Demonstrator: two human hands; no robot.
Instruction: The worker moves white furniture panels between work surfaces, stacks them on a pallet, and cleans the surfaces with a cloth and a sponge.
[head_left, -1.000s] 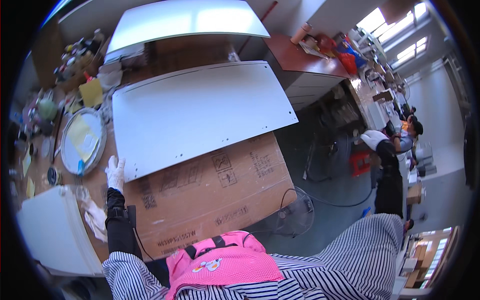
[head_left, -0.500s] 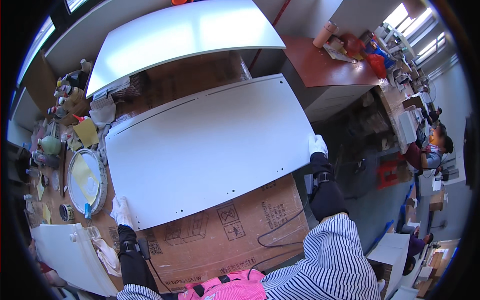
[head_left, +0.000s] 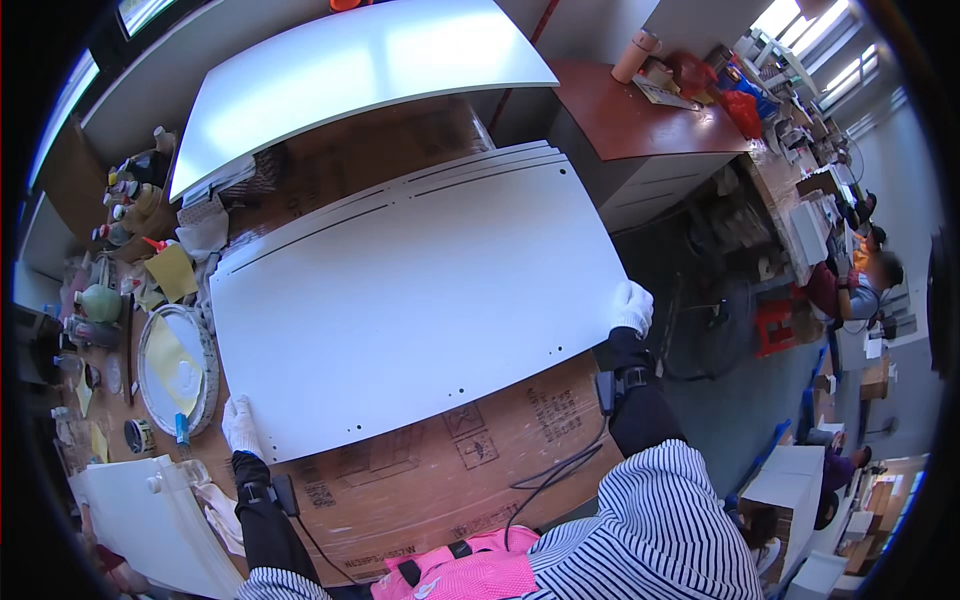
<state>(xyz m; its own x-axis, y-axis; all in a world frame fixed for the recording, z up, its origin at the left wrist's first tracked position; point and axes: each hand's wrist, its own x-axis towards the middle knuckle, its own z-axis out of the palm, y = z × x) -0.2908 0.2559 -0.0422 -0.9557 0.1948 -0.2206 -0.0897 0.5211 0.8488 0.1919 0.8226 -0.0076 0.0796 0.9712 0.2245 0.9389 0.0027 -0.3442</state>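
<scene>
Both your arms are out wide, one at each near corner of the big white panel [head_left: 420, 300]. Your left hand [head_left: 240, 425], in a white glove, grips the panel's near left corner, forearm in a black sleeve running straight up from the lower edge. Your right hand [head_left: 632, 306], also white-gloved, clamps the panel's right edge close to its near right corner, arm stretched further forward than the left, a small black device strapped at the wrist. The panel lies flat, topmost on a stack of similar white sheets, their edges showing along its far side. It covers most of the cardboard sheet [head_left: 440, 470] spread on the workbench; only the cardboard's near strip is bare. A black cable [head_left: 555, 470] loops over that strip near your right arm. At the bench's left edge sits a round tray [head_left: 172, 365] with a yellow cloth in it, just beside the panel's left edge. Bottles and cans cluster at the far left corner.
</scene>
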